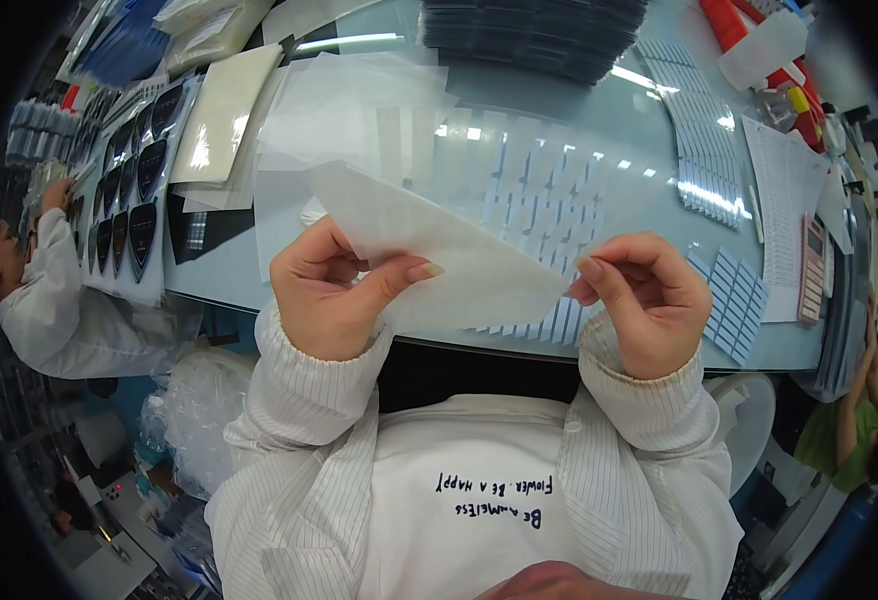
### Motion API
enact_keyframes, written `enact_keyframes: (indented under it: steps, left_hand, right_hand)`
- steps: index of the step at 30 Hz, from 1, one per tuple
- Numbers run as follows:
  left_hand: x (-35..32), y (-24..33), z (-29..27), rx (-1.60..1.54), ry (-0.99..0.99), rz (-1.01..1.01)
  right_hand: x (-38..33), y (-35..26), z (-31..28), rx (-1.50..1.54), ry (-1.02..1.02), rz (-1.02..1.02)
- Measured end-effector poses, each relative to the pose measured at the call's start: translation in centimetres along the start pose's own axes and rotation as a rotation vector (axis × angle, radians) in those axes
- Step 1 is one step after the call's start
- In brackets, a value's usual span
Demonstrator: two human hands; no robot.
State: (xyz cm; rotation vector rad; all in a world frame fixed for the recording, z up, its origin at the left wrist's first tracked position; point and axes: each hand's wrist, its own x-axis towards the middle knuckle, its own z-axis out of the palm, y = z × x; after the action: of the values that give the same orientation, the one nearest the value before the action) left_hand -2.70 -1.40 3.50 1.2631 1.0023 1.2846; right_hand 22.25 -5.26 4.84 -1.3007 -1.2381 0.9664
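Observation:
A thin translucent white sheet (459,255) is held slanting above the table's near edge, its upper left part folded or tilted up. My left hand (331,290) grips its left side, thumb on top and fingers curled beneath. My right hand (649,305) is closed in a pinch, thumb against forefinger, at the sheet's right corner. Just beyond the sheet lies a clear film with rows of small pale blue-white strips (544,190); the sheet hides part of it. More such strips show below the sheet's lower edge.
The glass-topped table (519,95) bears clear sheets (344,110), a cream stack (224,120), black shield-shaped pieces (144,240) and a dark film stack (534,30). Rightward are strip rows (699,150), blue labels (734,300), papers (784,200) and a pink calculator (811,268). A co-worker (69,290) sits left.

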Motion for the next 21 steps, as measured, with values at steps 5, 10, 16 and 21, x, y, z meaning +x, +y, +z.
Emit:
enact_keyframes:
  steps: [5, 10, 16, 21]
  left_hand:
    - [2.2, 0.7, -1.4, 0.130, -0.087, -0.183]
    - [9.7, -1.4, -6.1, 0.614, -0.059, 0.010]
    - [17.2, -4.0, -10.8, 1.139, 0.123, 0.029]
    - [16.5, -6.2, -13.0, 1.393, 0.318, 0.398]
  right_hand:
    - [1.5, 0.9, -1.5, -0.075, 0.084, -0.141]
    - [3.5, 2.3, -3.9, -0.092, 0.428, -0.324]
    - [3.2, 2.3, -5.1, -0.127, 0.543, -0.367]
    - [3.0, 2.5, -4.8, -0.063, 0.464, -0.320]
